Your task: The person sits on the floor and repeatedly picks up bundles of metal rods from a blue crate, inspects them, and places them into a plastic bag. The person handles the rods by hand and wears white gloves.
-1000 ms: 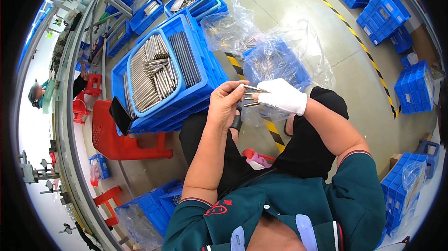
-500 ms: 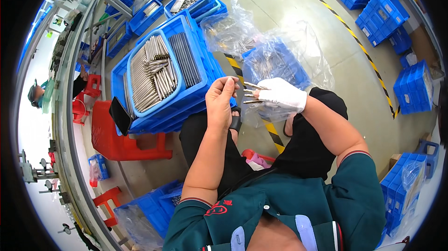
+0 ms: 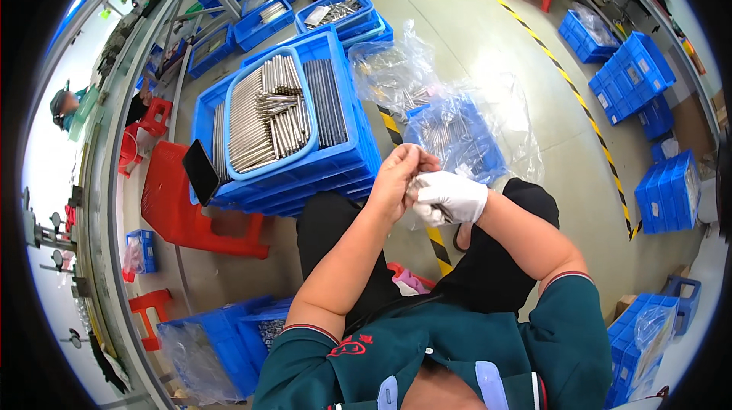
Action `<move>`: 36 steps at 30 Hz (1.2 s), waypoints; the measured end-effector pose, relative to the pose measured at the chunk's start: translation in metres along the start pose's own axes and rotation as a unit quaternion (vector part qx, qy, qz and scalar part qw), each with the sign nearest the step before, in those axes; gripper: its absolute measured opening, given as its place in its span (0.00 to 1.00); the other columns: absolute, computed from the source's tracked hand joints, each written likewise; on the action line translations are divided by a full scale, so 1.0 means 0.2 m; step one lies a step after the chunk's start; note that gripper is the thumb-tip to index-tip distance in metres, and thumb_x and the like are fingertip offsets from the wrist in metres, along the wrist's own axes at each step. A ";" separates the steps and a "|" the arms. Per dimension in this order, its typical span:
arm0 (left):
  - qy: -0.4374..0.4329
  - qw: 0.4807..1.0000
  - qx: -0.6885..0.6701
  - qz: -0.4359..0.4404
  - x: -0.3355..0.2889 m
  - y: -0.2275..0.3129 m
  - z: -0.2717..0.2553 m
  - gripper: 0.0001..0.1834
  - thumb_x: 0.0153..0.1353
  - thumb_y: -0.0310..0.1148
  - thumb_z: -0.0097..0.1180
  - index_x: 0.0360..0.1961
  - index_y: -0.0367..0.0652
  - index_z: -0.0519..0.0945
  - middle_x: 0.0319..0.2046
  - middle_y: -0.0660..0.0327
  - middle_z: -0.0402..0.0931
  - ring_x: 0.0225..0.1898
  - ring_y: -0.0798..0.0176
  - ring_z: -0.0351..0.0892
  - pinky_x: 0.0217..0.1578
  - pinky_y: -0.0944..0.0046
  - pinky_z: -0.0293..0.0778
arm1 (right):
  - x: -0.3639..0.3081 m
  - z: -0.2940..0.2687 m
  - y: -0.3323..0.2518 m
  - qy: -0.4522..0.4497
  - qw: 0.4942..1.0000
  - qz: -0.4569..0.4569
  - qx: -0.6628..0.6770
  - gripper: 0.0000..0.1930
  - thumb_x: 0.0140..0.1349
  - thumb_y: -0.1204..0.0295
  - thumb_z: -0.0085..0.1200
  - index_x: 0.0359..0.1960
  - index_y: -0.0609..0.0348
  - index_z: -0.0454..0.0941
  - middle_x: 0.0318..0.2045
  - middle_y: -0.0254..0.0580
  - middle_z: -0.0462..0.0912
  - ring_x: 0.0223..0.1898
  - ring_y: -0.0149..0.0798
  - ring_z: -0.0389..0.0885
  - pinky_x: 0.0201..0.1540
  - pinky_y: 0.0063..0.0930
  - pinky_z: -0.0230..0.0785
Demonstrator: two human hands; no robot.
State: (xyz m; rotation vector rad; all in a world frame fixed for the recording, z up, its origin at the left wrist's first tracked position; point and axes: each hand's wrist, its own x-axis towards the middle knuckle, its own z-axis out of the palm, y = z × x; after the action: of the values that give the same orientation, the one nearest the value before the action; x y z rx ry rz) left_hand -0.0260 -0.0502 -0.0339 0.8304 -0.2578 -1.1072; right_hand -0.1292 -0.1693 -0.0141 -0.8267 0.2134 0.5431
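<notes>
My bare left hand (image 3: 398,180) is closed, its fingertips pressed together against my gloved right hand. Whatever they pinch is too small or too hidden to make out. The white-gloved right hand (image 3: 456,196) is curled around a few slim metal rods (image 3: 441,210), mostly covered by its fingers. Both hands meet above my lap. Beyond them, a blue crate (image 3: 488,158) under clear plastic film holds many loose metal rods (image 3: 441,136). To the left, a light-blue tray (image 3: 311,124) carries shiny rods (image 3: 255,128) laid in rows, with dark rods (image 3: 324,101) beside it.
The tray rests on stacked blue crates (image 3: 358,158), with a black flat device (image 3: 201,172) leaning at their corner. A red stool (image 3: 171,204) stands left. More blue crates (image 3: 667,193) are at the right, past yellow-black floor tape (image 3: 568,78). Someone (image 3: 69,105) sits far left.
My hands have come together, the left moving right toward the glove. The rods that stuck out of the right hand are now mostly covered. The whole view has shifted slightly.
</notes>
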 end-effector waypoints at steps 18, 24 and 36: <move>0.184 0.958 -0.164 -0.147 0.04 -0.14 0.09 0.19 0.68 0.33 0.30 0.47 0.33 0.70 0.40 0.51 0.75 0.38 0.57 0.79 0.40 0.58 0.78 | 0.13 0.11 -0.08 0.313 0.881 -0.347 -0.071 0.07 0.65 0.70 0.49 0.37 0.60 0.69 0.24 0.34 0.72 0.27 0.27 0.71 0.33 0.21 0.67; 0.211 0.973 0.039 -0.085 0.01 -0.07 0.08 0.13 0.68 0.38 0.38 0.29 0.45 0.67 0.16 0.66 0.61 0.12 0.73 0.54 0.13 0.71 0.50 | 0.12 0.05 -0.05 0.387 0.828 -0.327 -0.241 0.09 0.64 0.68 0.49 0.38 0.61 0.76 0.28 0.36 0.78 0.31 0.29 0.75 0.36 0.23 0.67; 0.107 0.834 0.522 0.143 -0.03 0.06 -0.03 0.14 0.67 0.37 0.47 0.33 0.35 0.73 0.20 0.59 0.70 0.20 0.69 0.70 0.21 0.66 0.67 | -0.02 0.04 0.00 0.082 0.993 0.015 -0.079 0.16 0.63 0.57 0.52 0.29 0.58 0.75 0.17 0.35 0.75 0.14 0.25 0.69 0.14 0.16 0.57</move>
State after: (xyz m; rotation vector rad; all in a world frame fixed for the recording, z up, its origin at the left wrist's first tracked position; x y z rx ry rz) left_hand -0.0174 -0.0399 -0.0277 1.8065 -0.8089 -0.5083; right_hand -0.1335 -0.1641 -0.0071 -1.0253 0.3368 0.5259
